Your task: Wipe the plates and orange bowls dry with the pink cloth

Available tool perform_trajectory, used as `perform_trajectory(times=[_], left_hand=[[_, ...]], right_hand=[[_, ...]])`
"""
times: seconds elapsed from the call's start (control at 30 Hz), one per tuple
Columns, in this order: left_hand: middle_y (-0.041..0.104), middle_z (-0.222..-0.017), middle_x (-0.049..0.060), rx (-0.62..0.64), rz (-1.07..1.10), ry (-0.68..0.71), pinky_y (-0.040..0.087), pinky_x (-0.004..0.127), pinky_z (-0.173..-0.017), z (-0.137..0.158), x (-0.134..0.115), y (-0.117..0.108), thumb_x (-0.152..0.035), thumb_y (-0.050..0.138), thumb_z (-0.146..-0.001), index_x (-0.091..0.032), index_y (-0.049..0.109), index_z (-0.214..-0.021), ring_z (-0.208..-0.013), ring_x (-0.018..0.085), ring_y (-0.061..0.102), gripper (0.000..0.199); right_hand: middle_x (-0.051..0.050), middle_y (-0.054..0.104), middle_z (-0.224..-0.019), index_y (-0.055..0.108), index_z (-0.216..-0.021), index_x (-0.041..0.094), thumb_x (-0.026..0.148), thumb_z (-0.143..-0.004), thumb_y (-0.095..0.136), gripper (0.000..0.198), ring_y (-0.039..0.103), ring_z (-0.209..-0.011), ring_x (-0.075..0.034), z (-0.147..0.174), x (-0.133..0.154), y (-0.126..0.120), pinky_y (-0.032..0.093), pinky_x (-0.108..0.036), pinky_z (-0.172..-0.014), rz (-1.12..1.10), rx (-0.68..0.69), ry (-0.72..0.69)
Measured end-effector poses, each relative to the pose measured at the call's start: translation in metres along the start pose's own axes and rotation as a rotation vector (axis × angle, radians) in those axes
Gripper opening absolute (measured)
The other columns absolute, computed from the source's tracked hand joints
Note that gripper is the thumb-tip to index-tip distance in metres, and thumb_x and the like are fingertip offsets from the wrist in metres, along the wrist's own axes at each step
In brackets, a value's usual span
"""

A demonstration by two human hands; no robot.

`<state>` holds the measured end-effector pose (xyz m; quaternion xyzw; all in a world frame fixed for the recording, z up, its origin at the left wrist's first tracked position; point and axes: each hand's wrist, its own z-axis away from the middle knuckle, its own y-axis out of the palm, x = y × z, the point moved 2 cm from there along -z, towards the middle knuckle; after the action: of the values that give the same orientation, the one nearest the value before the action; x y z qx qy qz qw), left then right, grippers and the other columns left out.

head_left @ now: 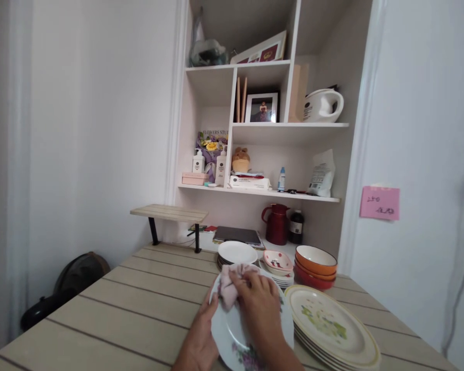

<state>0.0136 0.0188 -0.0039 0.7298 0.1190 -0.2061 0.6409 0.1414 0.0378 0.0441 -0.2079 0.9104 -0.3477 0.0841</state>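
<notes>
A white plate (pixel 226 330) with a purple floral pattern is tilted up above the table. My left hand (pixel 203 330) grips its left edge, thumb over the front. In my right hand (pixel 261 306) is a bunched pale pink cloth (pixel 230 288), pressed against the upper left of the plate's face. My right forearm covers part of the plate. Close by on the right lies a stack of oval plates (pixel 328 324) with a yellow rim and green flower print.
Behind the plate stand stacked white plates (pixel 237 252), small pink dishes (pixel 278 262) and orange and red bowls (pixel 316 265). A raised wooden shelf (pixel 170 212), a laptop (pixel 237 235), a red jug (pixel 277 224) and a dark bottle (pixel 296 226) are farther back on the slatted table (pixel 139 304).
</notes>
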Motion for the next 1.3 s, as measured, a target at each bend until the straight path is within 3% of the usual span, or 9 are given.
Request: perform_trajectory(times=[0.1, 0.2, 0.4, 0.57, 0.73, 0.87, 0.97, 1.17, 1.3], left_hand=[[0.071, -0.118, 0.015, 0.002, -0.026, 0.024, 0.046, 0.047, -0.101, 0.001, -0.002, -0.002, -0.024, 0.069, -0.084, -0.024, 0.048, -0.142, -0.106, 0.031, 0.068, 0.061], [0.071, -0.117, 0.016, -0.06, -0.025, 0.088, 0.046, 0.047, -0.1, -0.001, -0.012, -0.007, -0.024, 0.071, -0.083, -0.021, 0.044, -0.144, -0.105, 0.032, 0.069, 0.068], [0.071, -0.117, 0.014, -0.168, 0.015, 0.192, 0.049, 0.044, -0.098, -0.004, -0.028, -0.013, -0.017, 0.071, -0.082, -0.024, 0.045, -0.143, -0.102, 0.029, 0.07, 0.067], [0.072, -0.112, 0.016, -0.184, -0.023, 0.11, 0.051, 0.043, -0.096, -0.001, -0.018, -0.009, -0.018, 0.071, -0.082, -0.017, 0.051, -0.137, -0.101, 0.03, 0.07, 0.059], [0.071, -0.117, 0.013, -0.015, -0.023, 0.034, 0.048, 0.044, -0.099, 0.001, -0.003, 0.0, -0.019, 0.068, -0.084, -0.023, 0.05, -0.139, -0.106, 0.03, 0.069, 0.058], [0.069, -0.12, 0.015, -0.055, -0.061, 0.031, 0.048, 0.045, -0.1, 0.004, -0.006, 0.003, -0.019, 0.071, -0.083, -0.022, 0.043, -0.145, -0.106, 0.031, 0.068, 0.068], [0.07, -0.119, 0.016, -0.105, -0.065, 0.071, 0.049, 0.046, -0.099, 0.002, -0.015, -0.002, -0.021, 0.072, -0.082, -0.021, 0.04, -0.147, -0.104, 0.032, 0.069, 0.072], [0.071, -0.116, 0.015, -0.173, -0.038, 0.165, 0.05, 0.044, -0.098, -0.003, -0.026, -0.013, -0.021, 0.073, -0.081, -0.022, 0.044, -0.143, -0.103, 0.031, 0.07, 0.069], [0.072, -0.113, 0.016, -0.207, -0.092, 0.088, 0.052, 0.043, -0.094, 0.001, -0.02, -0.009, -0.02, 0.074, -0.079, -0.017, 0.053, -0.135, -0.101, 0.031, 0.07, 0.06]], right_hand=[[-0.006, 0.064, -0.117, 0.059, -0.13, 0.042, 0.017, -0.089, 0.057, 0.047, 0.054, -0.105, -0.029, -0.001, -0.024, -0.009, 0.033, -0.044, -0.089, 0.045, 0.024, 0.127], [-0.007, 0.065, -0.114, 0.062, -0.127, 0.04, 0.015, -0.088, 0.055, 0.046, 0.055, -0.104, -0.029, 0.007, -0.032, -0.013, 0.034, -0.043, -0.085, 0.037, 0.088, 0.142], [-0.006, 0.066, -0.107, 0.063, -0.124, 0.035, 0.008, -0.08, 0.058, 0.052, 0.057, -0.096, -0.024, 0.034, 0.007, 0.0, 0.035, -0.034, -0.082, -0.157, 0.247, -0.012], [-0.002, 0.064, -0.11, 0.05, -0.135, 0.046, 0.017, -0.086, 0.06, 0.058, 0.056, -0.098, -0.023, 0.03, 0.031, 0.003, 0.034, -0.033, -0.082, -0.237, 0.234, -0.138], [-0.006, 0.063, -0.113, 0.05, -0.136, 0.046, 0.019, -0.088, 0.058, 0.055, 0.054, -0.102, -0.026, 0.007, 0.002, -0.005, 0.032, -0.039, -0.086, -0.05, 0.088, -0.008], [-0.006, 0.064, -0.106, 0.055, -0.134, 0.04, 0.018, -0.09, 0.053, 0.049, 0.055, -0.096, -0.025, 0.003, -0.029, -0.01, 0.033, -0.038, -0.083, 0.032, 0.066, 0.124], [-0.007, 0.064, -0.103, 0.058, -0.132, 0.037, 0.016, -0.087, 0.054, 0.05, 0.056, -0.095, -0.026, 0.011, -0.034, -0.01, 0.034, -0.037, -0.081, 0.03, 0.134, 0.128], [-0.004, 0.065, -0.103, 0.067, -0.112, 0.031, 0.008, -0.077, 0.054, 0.044, 0.057, -0.089, -0.022, 0.036, 0.011, -0.003, 0.035, -0.031, -0.075, -0.206, 0.347, 0.014], [-0.002, 0.063, -0.104, 0.06, -0.125, 0.04, 0.015, -0.082, 0.057, 0.049, 0.055, -0.091, -0.02, 0.037, 0.037, -0.002, 0.034, -0.03, -0.076, -0.298, 0.326, -0.156]])
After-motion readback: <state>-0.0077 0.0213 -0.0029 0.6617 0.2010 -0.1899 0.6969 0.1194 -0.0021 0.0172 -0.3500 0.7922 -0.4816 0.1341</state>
